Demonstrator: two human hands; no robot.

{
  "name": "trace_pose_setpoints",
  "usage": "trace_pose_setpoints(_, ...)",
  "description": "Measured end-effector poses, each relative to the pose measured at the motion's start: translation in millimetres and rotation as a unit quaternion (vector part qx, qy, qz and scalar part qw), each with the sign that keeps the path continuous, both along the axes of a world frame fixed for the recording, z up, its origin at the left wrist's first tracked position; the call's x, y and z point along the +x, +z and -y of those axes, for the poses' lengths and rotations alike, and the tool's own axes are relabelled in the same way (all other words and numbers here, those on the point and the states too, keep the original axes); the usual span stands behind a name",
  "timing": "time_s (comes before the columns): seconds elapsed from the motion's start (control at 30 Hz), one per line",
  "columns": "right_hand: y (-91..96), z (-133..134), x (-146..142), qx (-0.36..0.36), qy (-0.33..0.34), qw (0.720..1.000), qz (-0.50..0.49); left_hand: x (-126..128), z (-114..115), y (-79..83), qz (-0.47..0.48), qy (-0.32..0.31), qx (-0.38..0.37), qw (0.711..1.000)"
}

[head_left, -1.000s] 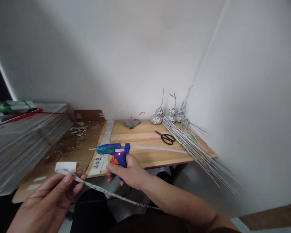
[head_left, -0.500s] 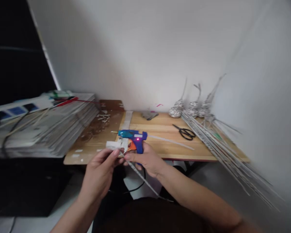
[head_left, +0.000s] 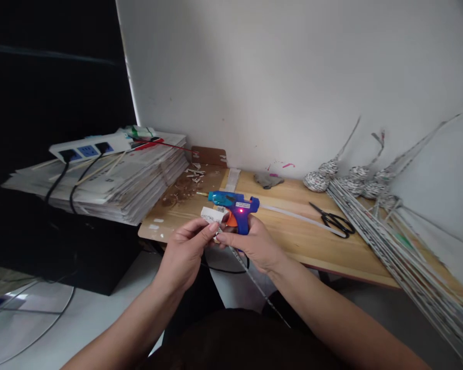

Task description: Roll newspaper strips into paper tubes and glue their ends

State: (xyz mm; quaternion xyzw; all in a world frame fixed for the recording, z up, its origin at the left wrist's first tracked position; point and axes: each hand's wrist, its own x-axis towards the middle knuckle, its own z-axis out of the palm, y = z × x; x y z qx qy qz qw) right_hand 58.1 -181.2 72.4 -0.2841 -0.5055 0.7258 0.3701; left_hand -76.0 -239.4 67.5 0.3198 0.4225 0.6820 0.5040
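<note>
My left hand (head_left: 187,249) is closed, its thumb and fingers pinching a thin printed-paper tube (head_left: 255,282) near its upper end. A flat white piece of paper (head_left: 212,214) pokes out above those fingers. My right hand (head_left: 260,246) is wrapped round the handle of a blue glue gun (head_left: 241,204) with an orange trigger and a lit red light. Its thumb also meets the paper tube beside my left fingertips. The nozzle points left, and a long whitish glue stick (head_left: 301,216) trails from the back. The fingers behind the handle are partly hidden.
Black scissors (head_left: 335,221) and a bundle of paper tubes (head_left: 381,239) lie right on the wooden table (head_left: 289,249). Several woven paper shapes (head_left: 316,181) stand by the wall. Left, a power strip (head_left: 88,149) rests on stacked paper (head_left: 139,185). A grey cloth (head_left: 268,180) lies behind.
The view has swung left, so the table and my hands appear farther right. Both hands keep their hold on the glue gun and paper tube, with little change between them.
</note>
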Motion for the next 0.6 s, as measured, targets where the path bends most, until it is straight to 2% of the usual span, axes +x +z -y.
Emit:
trace_pose_setpoints(0.17, 3.8, -5, -7, -0.036, 0.028, 0.999, 0.007, -7, -3, -2.0, 0.020, -0.011, -0.004, 1.000)
trace_pose_setpoints(0.4, 9.8, -13, -10, -0.027, 0.021, 0.999, 0.006, -10, -10, -2.3, 0.038, -0.010, 0.011, 0.999)
trace_pose_setpoints(0.5, 10.1, -17, -9, -0.004, -0.011, 1.000, 0.014, -10, -11, -5.6, 0.060, 0.012, 0.003, 0.998)
trace_pose_setpoints(0.6, 9.3, -18, -10, 0.034, -0.058, 0.997, 0.022, -9, -10, -10.0, 0.066, 0.000, -0.010, 0.998)
